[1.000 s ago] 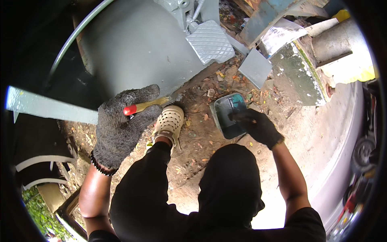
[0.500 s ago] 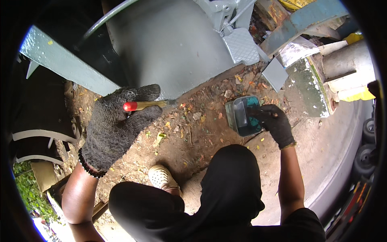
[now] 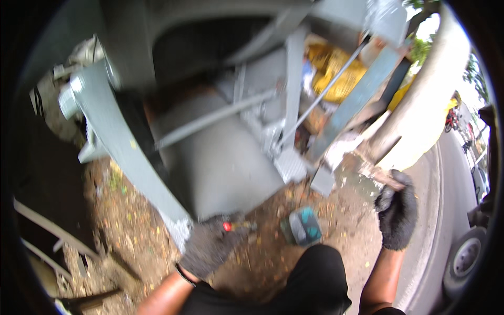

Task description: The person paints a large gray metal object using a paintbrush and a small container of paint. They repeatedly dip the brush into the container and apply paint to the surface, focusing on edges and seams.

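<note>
While your black-clad knee shows just below the open, teal-lined container, your gloved left hand is to that container's left, closed round a brush with a red-tipped handle. Your gloved right hand has come away from the container in the last 0.5 seconds and is now up and to its right, fingers curled in narrow; I cannot tell whether they grip anything. So neither of your 2 hands is at the container, and the brush is the only tool you visibly hold. Beyond the container stands the patterned pedal plate, with the grey panel up and left of the container. A yellow sack lies well beyond it.
</note>
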`<state>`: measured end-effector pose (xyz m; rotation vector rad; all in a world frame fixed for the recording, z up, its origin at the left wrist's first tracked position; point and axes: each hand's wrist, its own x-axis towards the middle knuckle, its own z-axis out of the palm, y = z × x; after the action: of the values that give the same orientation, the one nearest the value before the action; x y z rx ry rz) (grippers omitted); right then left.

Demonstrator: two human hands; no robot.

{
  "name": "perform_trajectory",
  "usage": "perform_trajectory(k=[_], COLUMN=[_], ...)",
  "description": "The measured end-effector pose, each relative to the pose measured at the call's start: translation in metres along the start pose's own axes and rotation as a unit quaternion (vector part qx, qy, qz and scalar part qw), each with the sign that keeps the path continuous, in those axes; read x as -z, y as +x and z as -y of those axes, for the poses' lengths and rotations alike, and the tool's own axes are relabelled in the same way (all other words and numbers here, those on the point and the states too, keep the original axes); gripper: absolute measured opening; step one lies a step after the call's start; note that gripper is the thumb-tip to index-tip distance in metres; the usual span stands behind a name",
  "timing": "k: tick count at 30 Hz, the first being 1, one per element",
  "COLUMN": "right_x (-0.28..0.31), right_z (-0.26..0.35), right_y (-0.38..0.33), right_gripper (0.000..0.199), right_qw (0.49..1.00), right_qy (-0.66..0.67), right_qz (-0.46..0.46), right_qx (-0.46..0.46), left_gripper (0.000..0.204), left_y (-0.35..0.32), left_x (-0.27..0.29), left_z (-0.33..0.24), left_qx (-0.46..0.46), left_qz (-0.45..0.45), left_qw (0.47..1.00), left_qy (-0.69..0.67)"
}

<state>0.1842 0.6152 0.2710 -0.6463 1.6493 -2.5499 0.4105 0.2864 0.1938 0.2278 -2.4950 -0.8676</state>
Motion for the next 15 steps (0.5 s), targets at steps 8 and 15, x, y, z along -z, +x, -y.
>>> perform_trajectory(k=[8, 15], right_x=[-0.196, -0.317], right_z=[0.132, 0.186], right_y=[0.064, 0.162], right_gripper=[0.054, 0.031], right_qw=[0.870, 0.703], right_qy=[-0.196, -0.210], right_qz=[0.070, 0.137], right_qx=[0.446, 0.665], left_gripper=[0.036, 0.042], left_y=[-0.012, -0.014], left_x=[-0.063, -0.072], left_z=[0.012, 0.040], left_qx=[0.090, 0.062], left_qz=[0.006, 0.074], left_qw=[0.995, 0.995], left_qy=[-0.050, -0.024])
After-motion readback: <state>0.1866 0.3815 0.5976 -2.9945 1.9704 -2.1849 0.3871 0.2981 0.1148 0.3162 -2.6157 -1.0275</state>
